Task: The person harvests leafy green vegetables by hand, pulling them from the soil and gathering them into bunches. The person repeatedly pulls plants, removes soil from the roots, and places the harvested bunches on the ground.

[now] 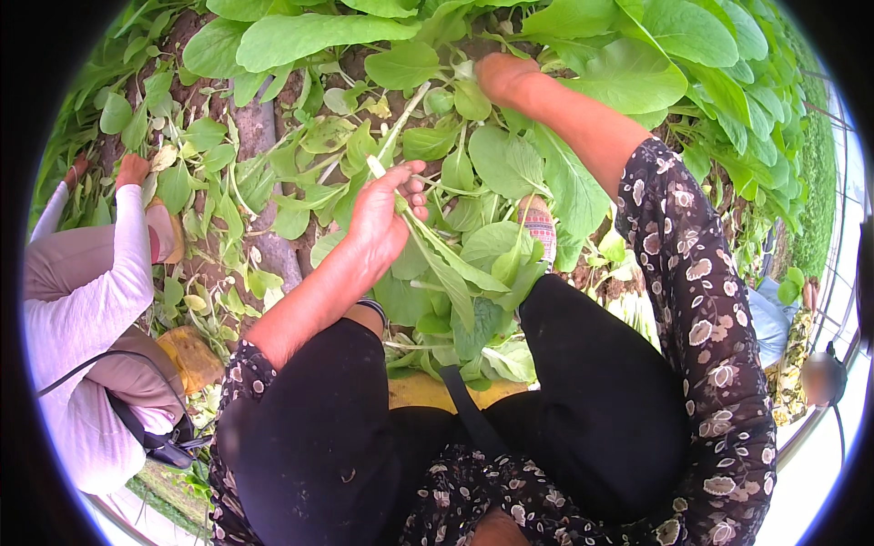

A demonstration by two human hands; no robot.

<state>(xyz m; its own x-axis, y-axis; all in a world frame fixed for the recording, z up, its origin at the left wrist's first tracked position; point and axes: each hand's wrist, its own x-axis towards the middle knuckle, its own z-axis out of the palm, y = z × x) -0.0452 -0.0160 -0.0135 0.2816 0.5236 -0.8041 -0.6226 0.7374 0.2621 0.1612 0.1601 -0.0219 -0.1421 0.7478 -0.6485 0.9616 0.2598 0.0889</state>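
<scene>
My left hand [389, 208] is closed around a leafy green plant [454, 259] near its pale cut-looking stem end, which points up past the thumb. The leaves of this plant hang down to the right, between my knees. My right hand [505, 76] reaches low among the standing leafy greens [580, 41] at the top of the view. Its fingers are turned away and partly covered by leaves, so I cannot see what they touch. A pale stem base [464, 70] shows just left of it. Loose leaves [505, 164] lie on the ground between the two hands.
A person in a pale long-sleeved top [89, 321] crouches at the left, both hands down among the leaves. Another person [785, 341] is at the far right. A grey strip of pipe or hose [256, 130] runs along the soil. Yellow material [423, 394] shows under me.
</scene>
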